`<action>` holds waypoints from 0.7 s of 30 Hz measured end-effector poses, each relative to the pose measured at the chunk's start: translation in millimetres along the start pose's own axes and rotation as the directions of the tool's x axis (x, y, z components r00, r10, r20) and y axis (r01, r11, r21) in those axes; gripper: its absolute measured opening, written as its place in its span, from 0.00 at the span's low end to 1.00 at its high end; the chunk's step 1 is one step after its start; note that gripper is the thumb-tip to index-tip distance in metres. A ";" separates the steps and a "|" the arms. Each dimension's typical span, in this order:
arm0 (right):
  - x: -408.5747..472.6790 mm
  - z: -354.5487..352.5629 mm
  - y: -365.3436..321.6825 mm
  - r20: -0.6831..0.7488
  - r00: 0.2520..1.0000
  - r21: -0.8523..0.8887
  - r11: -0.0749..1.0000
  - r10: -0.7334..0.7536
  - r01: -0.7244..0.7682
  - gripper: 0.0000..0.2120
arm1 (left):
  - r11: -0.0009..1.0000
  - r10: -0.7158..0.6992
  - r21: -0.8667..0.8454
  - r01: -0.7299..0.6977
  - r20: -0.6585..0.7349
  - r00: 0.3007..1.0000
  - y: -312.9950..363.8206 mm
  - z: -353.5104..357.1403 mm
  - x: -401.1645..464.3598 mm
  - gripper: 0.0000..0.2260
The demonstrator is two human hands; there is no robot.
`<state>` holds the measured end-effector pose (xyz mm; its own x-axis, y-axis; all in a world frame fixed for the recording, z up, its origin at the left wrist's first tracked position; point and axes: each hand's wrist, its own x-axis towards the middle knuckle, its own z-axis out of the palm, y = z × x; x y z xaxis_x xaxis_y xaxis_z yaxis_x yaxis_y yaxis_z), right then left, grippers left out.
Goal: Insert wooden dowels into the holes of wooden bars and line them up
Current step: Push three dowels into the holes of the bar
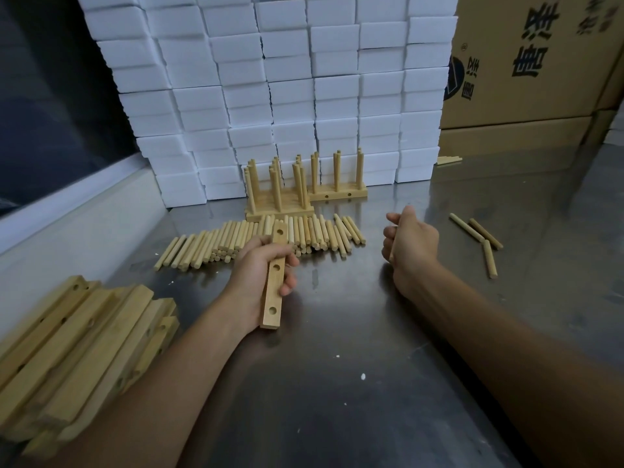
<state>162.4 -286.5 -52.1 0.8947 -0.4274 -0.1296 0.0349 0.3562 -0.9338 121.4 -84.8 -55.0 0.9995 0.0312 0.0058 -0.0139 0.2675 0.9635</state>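
Right now the left hand [260,265] grips a wooden bar [274,275] around its middle, long axis running near to far, its three empty holes facing up. The right hand [410,239] hovers to the right of it, fingers curled round what looks like a single dowel [391,253], mostly hidden. To my eye that dowel must swing left to reach the holes; the loose dowel pile [270,239] lies just beyond the bar

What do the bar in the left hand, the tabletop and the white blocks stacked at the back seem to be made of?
Bar: pale unfinished wood, faint grain, matte, drilled holes.
Tabletop: probably stainless steel; grey, brushed, with blurred reflections.
White blocks: probably foam, maybe polystyrene; matte white, with white crumbs on the tabletop.
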 end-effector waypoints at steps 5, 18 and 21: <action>-5.4 -0.6 -3.0 -0.022 1.000 -0.041 0.999 -0.006 0.005 0.23 | 0.993 0.023 0.118 -0.019 -0.033 0.999 -1.7 -1.2 1.9 0.11; -19.5 5.9 6.7 0.504 0.864 -0.021 1.000 -0.007 0.020 0.21 | 0.982 0.030 0.187 -0.023 -0.036 0.999 -5.8 1.1 4.2 0.11; -26.6 10.8 9.3 0.625 0.780 -0.042 0.999 0.016 0.012 0.09 | 0.982 0.038 0.185 -0.032 -0.029 0.999 -6.8 2.6 3.6 0.11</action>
<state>143.7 -262.8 -53.7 0.9771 0.1919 0.0921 0.0273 0.3158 -0.9484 125.2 -89.0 -60.8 0.9970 0.0688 0.0348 -0.0406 0.0839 0.9956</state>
